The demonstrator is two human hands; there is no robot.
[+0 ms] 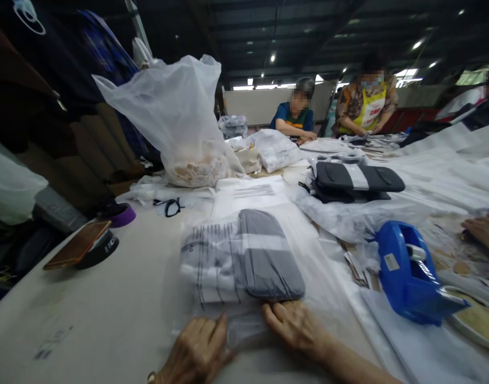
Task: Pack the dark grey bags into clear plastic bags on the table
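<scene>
Tabletop [120,282], bagged case [272,269], just beyond hands [198,344] [294,326]

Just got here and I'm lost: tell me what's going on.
A person's left hand and right hand are at the near end of a clear bag with a gray case inside, on the table. A blue tape dispenser sits to the right; a co-worker in a yellow apron is farther back.

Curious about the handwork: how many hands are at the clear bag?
2: left hand at the near edge of the clear bag; right hand at the grey case inside.
</scene>
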